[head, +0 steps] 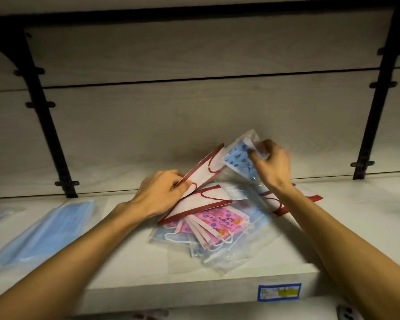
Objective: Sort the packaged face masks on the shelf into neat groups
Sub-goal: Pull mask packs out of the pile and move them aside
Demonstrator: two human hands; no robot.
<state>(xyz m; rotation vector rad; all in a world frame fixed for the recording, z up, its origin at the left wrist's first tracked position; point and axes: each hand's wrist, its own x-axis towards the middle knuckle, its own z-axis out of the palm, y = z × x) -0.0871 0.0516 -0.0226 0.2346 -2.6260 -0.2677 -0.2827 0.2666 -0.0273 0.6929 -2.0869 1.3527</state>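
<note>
On the shelf (286, 229), mid-span w/ a mixed heap of packaged masks (208, 225) near the front edge, you've got both hands in the pile at once. Risks first: the clear bags are slick and overlap, so pulling one pack up probably drags its neighbours; the pink printed pack (217, 221) and the loose bags under it sit close to the front lip and could slide off. The heap also fans in several directions, so types may get mixed again if you drop a pack back on top.

Fingers: your left hand (162, 195) pinches the lower edge of a red-trimmed white pack (208, 167), tilted up off the pile, fingers curled round it. Your right hand (271, 163) grips a blue printed pack (239, 159) by its upper corner, thumb and fingers closed on the plastic, pack lifted and angled vs. the back wall. More red-trimmed packs (201, 200) lie flat below. Plain blue packs (49, 232) already lie apart at far left, well away from the heap.
</note>
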